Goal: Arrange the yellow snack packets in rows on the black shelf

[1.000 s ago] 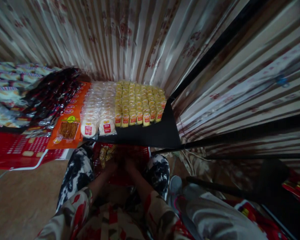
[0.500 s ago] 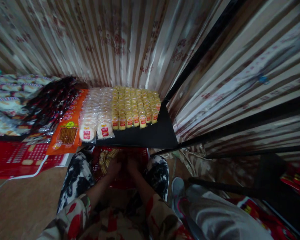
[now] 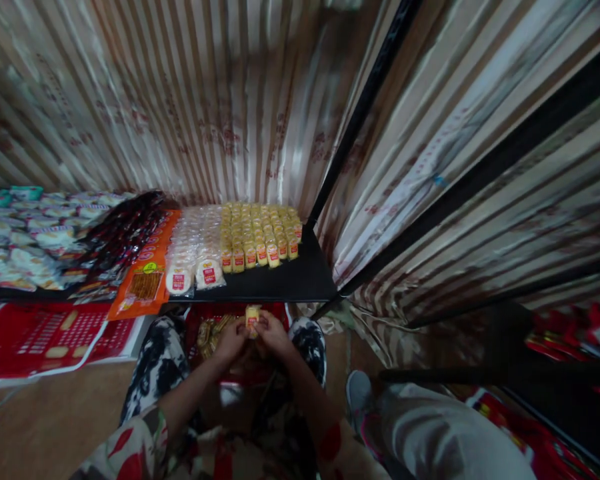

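Your left hand (image 3: 231, 339) and right hand (image 3: 273, 333) together pinch a small yellow wrapped snack packet (image 3: 253, 316) above the red plastic basket (image 3: 240, 363), just below the black desk's (image 3: 290, 283) front edge. Yellow packet rows (image 3: 257, 233) fill its back; the front strip is bare.

the black bench (image 3: 285, 283) in front of me runs into the corner of the striped curtain. the block of small yellow packets (image 3: 257, 230) sits on it in neat rows toward its right end, with a bare black strip to their right and in front of them. just left of the yellow packets, touching them, lie rows of round white cakes in clear wrap (image 3: 195, 243). left of those lie orange packs (image 3: 145, 270), the nearest hanging over the front edge. further left is a heap of dark red-and-black packets (image 3: 117, 237), then pale packets (image 3: 27, 230) out to the far left end.
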Motion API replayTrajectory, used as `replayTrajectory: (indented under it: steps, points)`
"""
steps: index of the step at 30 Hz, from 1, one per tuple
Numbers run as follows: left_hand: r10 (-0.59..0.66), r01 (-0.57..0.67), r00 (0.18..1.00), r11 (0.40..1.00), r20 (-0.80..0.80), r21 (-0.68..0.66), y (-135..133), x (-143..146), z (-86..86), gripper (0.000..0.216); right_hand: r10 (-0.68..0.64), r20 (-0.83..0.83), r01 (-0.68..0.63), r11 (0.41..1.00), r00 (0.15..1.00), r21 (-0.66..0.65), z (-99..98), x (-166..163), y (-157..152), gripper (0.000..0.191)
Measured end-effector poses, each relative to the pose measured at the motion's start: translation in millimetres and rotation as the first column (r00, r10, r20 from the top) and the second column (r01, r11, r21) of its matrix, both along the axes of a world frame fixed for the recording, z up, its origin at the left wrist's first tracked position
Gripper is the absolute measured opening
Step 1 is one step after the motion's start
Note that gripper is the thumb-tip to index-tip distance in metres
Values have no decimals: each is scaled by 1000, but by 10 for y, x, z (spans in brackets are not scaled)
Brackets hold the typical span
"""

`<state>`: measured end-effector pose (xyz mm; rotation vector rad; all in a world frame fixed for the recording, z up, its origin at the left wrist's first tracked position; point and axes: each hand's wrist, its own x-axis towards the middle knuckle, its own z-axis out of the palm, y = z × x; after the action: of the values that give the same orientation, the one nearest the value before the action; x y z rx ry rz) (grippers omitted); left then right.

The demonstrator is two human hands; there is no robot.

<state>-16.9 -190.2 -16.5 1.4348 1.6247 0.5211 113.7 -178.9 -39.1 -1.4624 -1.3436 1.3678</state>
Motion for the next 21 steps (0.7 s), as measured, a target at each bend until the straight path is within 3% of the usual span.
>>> replayTrajectory:
  steps: [3,5,8,10,12,15,19,21]
  points:
    - [-12,10,999,999,37,51,38,67,202,27,-26,-90,31,998,996,60,96,61,1,29]
    - [-59,58,998,994,8,90,70,93,332,26,-77,-53,83,989,996,121,202,115,-7,36]
    - [-155,176,977,974,-149,140,124,104,513,28,-223,197,152,935,955,322,440,226,-33,55]
    - [-238,289,931,944,-275,161,174,101,632,29,-278,397,66,880,874,470,624,308,-54,62]
    - [-343,434,855,884,-390,173,241,103,753,28,-246,536,-92,845,807,527,791,375,-73,60]
    - [-454,627,707,757,-542,184,368,136,933,27,-147,633,-255,828,760,499,968,427,-84,53]
    - [-505,771,564,606,-654,196,561,258,1137,25,-104,641,-265,851,760,453,1050,464,-39,52]
    - [-501,781,558,587,-661,213,656,352,1212,26,-130,621,-210,871,773,443,1041,516,22,52]
